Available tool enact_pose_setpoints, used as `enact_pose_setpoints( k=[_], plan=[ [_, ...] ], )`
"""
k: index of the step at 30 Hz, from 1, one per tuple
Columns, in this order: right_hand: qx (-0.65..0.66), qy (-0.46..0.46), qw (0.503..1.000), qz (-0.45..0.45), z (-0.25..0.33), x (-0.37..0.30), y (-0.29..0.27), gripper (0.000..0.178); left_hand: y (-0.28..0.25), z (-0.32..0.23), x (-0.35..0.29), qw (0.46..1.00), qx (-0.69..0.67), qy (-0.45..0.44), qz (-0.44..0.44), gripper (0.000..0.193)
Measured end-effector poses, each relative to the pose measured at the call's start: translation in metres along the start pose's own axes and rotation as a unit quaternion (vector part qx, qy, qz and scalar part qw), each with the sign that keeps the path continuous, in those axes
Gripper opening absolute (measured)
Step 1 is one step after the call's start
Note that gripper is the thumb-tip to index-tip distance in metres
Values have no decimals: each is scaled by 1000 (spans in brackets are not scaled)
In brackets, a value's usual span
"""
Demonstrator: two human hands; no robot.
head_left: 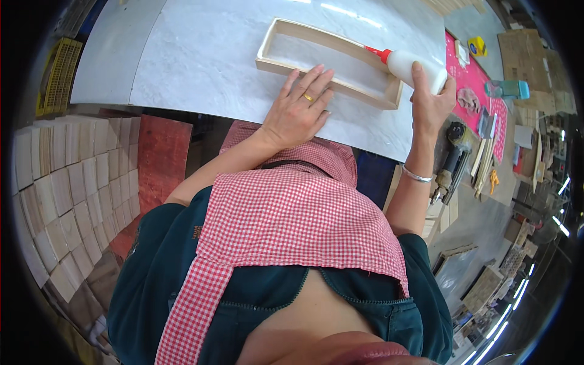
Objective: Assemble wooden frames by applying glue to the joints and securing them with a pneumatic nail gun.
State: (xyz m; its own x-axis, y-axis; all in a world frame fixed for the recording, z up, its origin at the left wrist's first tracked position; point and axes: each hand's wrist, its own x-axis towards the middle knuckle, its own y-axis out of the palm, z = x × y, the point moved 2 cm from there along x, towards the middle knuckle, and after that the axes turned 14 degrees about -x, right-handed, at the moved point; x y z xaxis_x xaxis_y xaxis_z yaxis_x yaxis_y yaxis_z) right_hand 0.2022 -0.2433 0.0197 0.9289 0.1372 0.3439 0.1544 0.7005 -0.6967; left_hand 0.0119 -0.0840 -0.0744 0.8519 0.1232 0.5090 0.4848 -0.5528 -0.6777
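A long, narrow frame of pale wood (359,92) lies on the white marbled tabletop (201,55), its inside showing the table surface. Against the frame's near side rests my left hand (301,106), fingers spread, a gold ring on one of them. My right hand (433,97) is wrapped round a white glue bottle (416,68) with a red cap and nozzle. The bottle is tipped on its side, and its nozzle points left to the top edge of the frame's far side. Whether glue is coming out is too small to tell.
Stacked wooden blocks (67,188) stand at the left, near a yellow crate (59,76). On the right, a pink sheet (465,76) carries a tape measure (477,46) and a crumpled cloth (468,100). A teal-lidded container (508,89) and tools lie close by.
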Motion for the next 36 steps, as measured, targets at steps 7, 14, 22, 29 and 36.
enact_pose_setpoints(
  k=[7,14,22,29,36],
  plan=[
    [-28,26,999,-30,-41,8,-23,57,3,0,-1,1000,13,1,6,36],
    [-37,10,997,-74,-65,11,-38,56,3,0,-3,1000,17,-6,9,36],
    [-31,63,996,-60,-59,5,-52,55,4,-1,-1,1000,26,-4,8,36],
    [-13,77,997,-28,-57,-11,-69,53,5,-1,-1,1000,28,-1,6,35],
    [-5,74,997,-5,-54,-30,-89,52,5,0,0,1000,23,8,-3,34]
  ],
)
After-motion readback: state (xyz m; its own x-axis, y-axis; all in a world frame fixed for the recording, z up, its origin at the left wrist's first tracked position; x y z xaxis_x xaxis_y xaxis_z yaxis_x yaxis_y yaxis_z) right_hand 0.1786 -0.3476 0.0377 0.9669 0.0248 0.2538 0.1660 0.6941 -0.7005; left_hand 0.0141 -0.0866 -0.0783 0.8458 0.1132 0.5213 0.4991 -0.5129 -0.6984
